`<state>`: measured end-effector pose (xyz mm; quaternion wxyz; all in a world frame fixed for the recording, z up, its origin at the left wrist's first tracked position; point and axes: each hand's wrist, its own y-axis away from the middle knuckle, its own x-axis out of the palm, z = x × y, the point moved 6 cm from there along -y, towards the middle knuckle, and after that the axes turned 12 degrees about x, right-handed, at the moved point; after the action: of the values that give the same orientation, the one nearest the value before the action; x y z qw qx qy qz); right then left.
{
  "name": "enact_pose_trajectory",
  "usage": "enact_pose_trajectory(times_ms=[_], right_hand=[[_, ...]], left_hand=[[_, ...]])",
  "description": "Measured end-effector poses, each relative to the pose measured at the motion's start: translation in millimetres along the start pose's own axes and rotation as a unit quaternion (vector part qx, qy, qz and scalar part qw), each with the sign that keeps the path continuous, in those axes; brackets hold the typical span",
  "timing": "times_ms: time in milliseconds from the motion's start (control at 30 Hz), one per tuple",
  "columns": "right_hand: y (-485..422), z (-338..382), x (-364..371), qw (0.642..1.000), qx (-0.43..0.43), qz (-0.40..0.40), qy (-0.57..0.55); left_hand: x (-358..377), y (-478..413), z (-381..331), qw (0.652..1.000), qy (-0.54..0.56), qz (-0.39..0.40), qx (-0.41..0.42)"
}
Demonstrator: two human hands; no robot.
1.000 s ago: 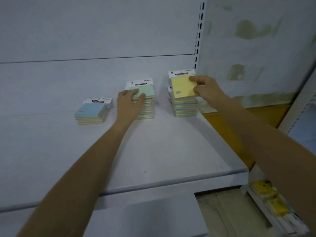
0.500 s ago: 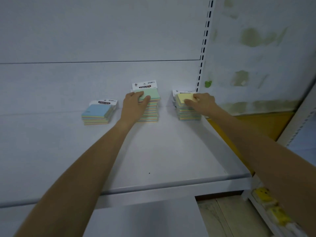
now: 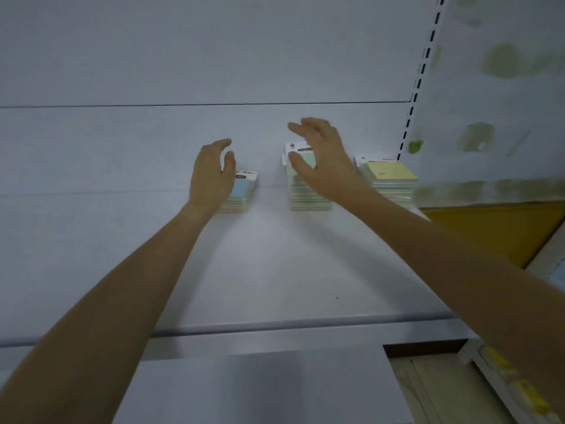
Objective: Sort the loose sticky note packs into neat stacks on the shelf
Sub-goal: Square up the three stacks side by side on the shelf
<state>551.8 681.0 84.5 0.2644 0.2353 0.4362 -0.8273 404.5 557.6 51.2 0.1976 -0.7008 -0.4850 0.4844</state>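
Since the left hand and right hand both hover empty, fingers apart, mid-frame, I'd square the tall middle stack from both sides, gently.

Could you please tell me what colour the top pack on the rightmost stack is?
The top pack is pale yellow; head view.

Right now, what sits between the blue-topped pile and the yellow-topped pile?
The green-topped stack of sticky note packs stands there, partly behind the right hand, seen in the head view.
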Motion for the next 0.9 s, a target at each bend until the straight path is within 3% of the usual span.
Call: enact_pose_trajectory(times_ms=[200,367,467,700,900], right_hand=[[4,25,89,0.990,0.077,0.114,-0.016],[9,17,140,0.952,0.205,0.228,-0.014],[9,9,151,0.948,0.250,0.195,-0.022],[12,1,152,0.942,0.277,0.127,-0.143],[11,-7,151,0.949,0.272,0.116,-0.105]], left_hand=[[-16,12,66,0.993,0.032,0.074,-0.086],[-1,22,89,0.971,0.091,0.198,-0.099],[6,32,88,0.955,0.146,0.241,-0.089],[7,35,97,0.958,0.167,0.224,-0.058],[5,35,94,0.973,0.117,0.197,-0.019]])
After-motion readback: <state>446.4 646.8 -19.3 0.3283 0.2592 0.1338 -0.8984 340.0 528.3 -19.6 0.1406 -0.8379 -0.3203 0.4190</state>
